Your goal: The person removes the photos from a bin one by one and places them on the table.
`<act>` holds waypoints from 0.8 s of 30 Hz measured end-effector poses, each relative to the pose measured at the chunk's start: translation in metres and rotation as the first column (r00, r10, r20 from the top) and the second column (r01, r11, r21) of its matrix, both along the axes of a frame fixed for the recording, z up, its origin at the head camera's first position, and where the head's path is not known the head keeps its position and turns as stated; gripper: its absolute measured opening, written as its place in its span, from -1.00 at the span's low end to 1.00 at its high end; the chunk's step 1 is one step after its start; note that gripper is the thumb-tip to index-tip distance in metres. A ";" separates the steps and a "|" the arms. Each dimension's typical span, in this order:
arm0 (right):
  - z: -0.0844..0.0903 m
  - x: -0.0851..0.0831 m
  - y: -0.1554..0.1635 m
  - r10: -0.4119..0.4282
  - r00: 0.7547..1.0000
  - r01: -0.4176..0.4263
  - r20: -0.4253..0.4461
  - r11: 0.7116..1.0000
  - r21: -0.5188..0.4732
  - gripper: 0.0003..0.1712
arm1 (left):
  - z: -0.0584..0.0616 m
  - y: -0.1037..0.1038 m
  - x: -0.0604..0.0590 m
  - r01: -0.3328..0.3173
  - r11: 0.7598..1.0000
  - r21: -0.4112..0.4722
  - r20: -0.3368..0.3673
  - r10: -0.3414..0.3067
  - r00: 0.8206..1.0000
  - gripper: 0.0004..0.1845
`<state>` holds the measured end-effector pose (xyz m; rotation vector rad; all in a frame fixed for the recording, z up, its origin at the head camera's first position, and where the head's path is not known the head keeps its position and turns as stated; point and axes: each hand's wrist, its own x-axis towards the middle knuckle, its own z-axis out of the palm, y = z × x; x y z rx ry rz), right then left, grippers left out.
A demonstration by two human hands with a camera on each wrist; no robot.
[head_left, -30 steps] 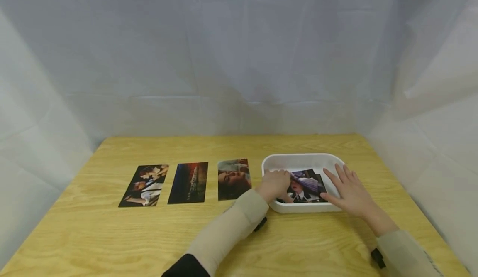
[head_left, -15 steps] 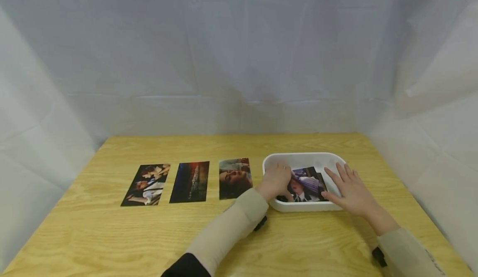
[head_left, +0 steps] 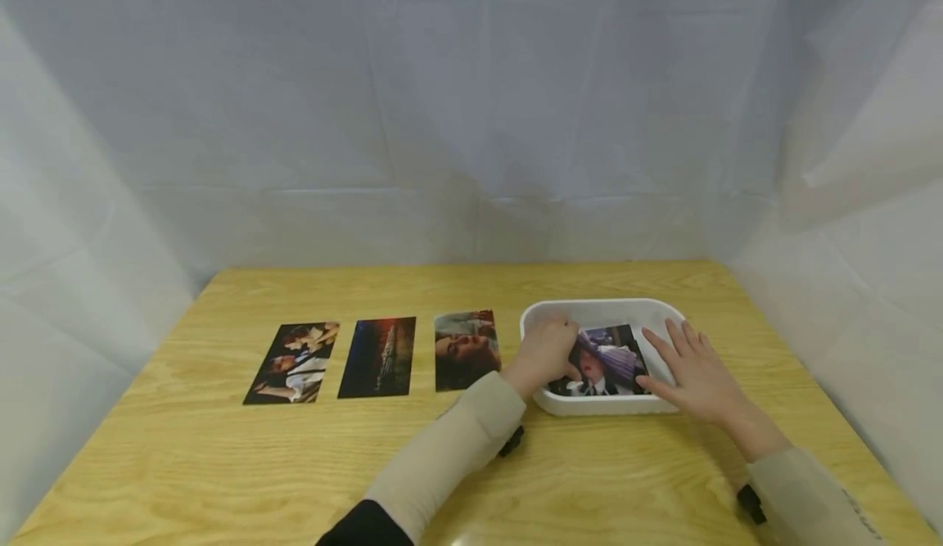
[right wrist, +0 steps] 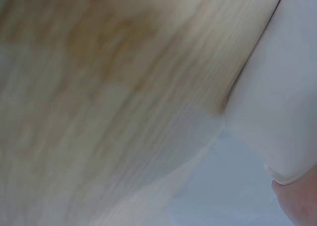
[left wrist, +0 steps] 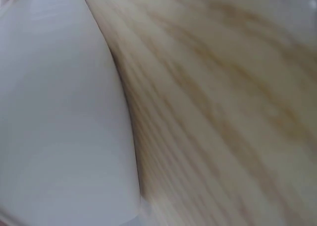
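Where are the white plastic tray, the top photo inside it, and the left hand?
white plastic tray (head_left: 600,309), head view, bare far rim.
top photo (head_left: 607,359), head view, its printed face.
left hand (head_left: 545,351), head view, back of the hand at the photo's left edge.

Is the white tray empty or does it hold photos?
Not empty. The white tray holds photos: a top photo lies inside it, its left edge under the left hand; the right hand rests on the tray's right rim.

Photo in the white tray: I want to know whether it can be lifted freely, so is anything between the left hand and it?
Nothing visible: the left hand already touches the photo inside the white tray.
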<state>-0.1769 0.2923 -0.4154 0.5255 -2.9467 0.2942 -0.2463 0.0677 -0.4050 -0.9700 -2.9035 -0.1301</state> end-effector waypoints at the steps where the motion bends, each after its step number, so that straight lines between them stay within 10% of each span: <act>1: 0.000 0.000 0.000 0.001 1.000 -0.001 0.000 1.000 -0.001 -0.15 | 0.000 0.000 0.000 0.005 1.000 0.003 0.002 -0.005 1.000 -0.40; 24: 0.001 0.000 0.000 0.001 1.000 -0.001 0.007 1.000 -0.006 -0.14 | 0.001 -0.003 -0.002 -0.023 0.978 0.206 0.114 -0.001 0.994 -0.47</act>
